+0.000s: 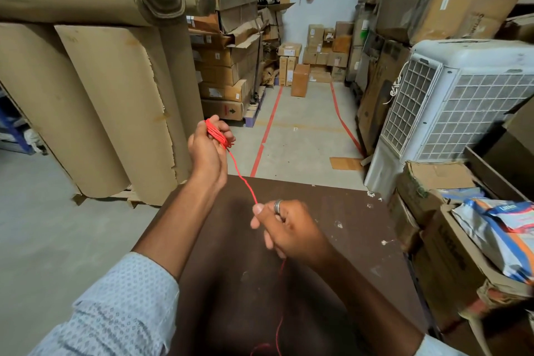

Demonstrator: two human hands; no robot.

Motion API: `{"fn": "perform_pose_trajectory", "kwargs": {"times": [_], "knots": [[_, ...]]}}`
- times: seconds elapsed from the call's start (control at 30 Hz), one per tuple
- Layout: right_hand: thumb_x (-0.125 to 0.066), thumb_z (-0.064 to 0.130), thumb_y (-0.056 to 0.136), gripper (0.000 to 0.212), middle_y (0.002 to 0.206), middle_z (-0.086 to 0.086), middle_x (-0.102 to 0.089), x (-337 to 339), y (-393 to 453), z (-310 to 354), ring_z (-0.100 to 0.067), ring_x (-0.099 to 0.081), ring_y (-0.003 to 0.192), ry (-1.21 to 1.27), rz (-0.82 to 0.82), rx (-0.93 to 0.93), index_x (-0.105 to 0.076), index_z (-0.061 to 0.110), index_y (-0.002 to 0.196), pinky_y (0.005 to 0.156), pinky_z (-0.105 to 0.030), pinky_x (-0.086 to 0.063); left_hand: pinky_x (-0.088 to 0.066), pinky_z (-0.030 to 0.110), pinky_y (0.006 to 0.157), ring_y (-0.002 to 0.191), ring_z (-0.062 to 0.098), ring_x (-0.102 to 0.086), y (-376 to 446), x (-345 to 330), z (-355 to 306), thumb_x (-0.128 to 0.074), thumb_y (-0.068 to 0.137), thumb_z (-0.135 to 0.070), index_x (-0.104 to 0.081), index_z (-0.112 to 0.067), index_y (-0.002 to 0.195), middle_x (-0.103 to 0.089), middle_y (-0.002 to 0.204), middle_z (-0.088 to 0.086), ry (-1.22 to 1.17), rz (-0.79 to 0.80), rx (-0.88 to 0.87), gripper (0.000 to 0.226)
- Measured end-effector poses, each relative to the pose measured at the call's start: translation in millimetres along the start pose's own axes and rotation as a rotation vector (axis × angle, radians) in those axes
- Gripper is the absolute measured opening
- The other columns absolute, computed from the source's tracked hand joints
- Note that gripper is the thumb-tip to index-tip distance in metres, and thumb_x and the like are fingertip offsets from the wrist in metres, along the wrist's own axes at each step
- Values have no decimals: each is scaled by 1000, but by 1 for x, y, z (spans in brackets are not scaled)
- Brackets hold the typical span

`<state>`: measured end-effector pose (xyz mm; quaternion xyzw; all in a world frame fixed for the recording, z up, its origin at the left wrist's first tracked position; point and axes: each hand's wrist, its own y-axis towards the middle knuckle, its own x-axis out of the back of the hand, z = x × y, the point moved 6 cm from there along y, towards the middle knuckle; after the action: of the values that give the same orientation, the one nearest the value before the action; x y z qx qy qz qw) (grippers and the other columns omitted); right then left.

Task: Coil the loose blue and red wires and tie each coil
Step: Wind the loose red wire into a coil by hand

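Note:
My left hand (208, 147) is raised above the far edge of the dark brown table (332, 269) and grips a small coil of red wire (216, 133) wound round its fingers. From the coil a length of red wire (245, 182) runs down and right to my right hand (284, 227). That hand pinches the wire between thumb and forefinger and wears a ring. Below it the wire hangs slack to the table's near edge (278, 326). No blue wire is in view.
Tall rolls of brown cardboard (101, 101) stand at the left. A white air cooler (450, 101) and cardboard boxes (450, 240) crowd the right side. Ahead, an aisle marked by red floor lines (267, 127) runs to stacked boxes at the far wall.

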<state>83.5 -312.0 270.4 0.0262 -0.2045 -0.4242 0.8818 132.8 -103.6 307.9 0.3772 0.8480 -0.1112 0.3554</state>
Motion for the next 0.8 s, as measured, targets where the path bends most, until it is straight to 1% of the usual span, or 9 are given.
{"fn": "perform_pose_trajectory", "kwargs": {"times": [0.07,0.13,0.23,0.33,0.43,0.5,0.6,0.67,0.8], "knots": [[-55,30,101,35,44,4,-38,3,-7,10,-8,-34,42,-26,-30,20,-70,11,76,47,-20,-29,-44,25,56,55,14,-55,2,3,-5,-32,107,-19,-58,-6,103,-62,63,1,183,8,-89,30],[-58,27,100,33,46,10,-30,11,-9,25,-7,-27,45,23,-73,47,-70,9,76,47,-23,-23,-44,24,57,56,14,-56,-4,2,-3,-30,108,-19,-58,-5,107,-62,66,3,469,100,-182,31],[-57,9,99,26,44,15,-39,29,-2,51,-2,-32,44,128,-124,100,-68,1,76,48,-15,-25,-47,29,65,62,18,-56,-30,-7,17,-30,108,-23,-60,-8,104,-60,68,5,757,341,-240,34],[-50,-2,97,28,49,16,-53,56,12,70,1,-46,48,135,-201,155,-67,0,74,53,-9,-32,-44,24,63,58,16,-53,-63,-15,38,-25,110,-32,-63,-17,87,-57,60,3,869,522,-232,47],[-50,10,100,30,53,-4,-43,86,29,69,-9,-33,46,183,-319,155,-65,3,76,46,-19,-28,-40,24,58,51,14,-47,-91,-22,51,-21,107,-42,-66,-12,86,-51,54,6,853,614,-166,58],[-50,15,100,28,59,-12,-37,102,43,54,-11,-30,48,185,-399,117,-66,9,77,44,-20,-26,-38,25,56,49,13,-45,-103,-27,52,-24,106,-45,-67,-10,87,-49,53,4,807,617,-149,59],[-51,21,101,28,62,-11,-35,116,59,24,-9,-28,47,209,-458,57,-66,15,79,44,-20,-25,-36,27,53,46,12,-43,-113,-42,44,-30,105,-40,-66,-7,85,-46,50,3,693,613,-152,53],[-53,25,102,27,57,-1,-36,114,64,2,-8,-28,45,222,-459,18,-68,20,79,43,-20,-25,-35,29,52,45,14,-41,-113,-53,34,-33,105,-36,-66,-7,86,-45,49,4,589,593,-166,48],[-55,19,102,24,56,5,-44,86,60,-27,-5,-32,42,214,-418,-11,-67,16,82,41,-18,-26,-37,31,54,47,18,-42,-103,-66,16,-32,107,-29,-66,-3,93,-47,53,11,494,519,-207,45]]}}
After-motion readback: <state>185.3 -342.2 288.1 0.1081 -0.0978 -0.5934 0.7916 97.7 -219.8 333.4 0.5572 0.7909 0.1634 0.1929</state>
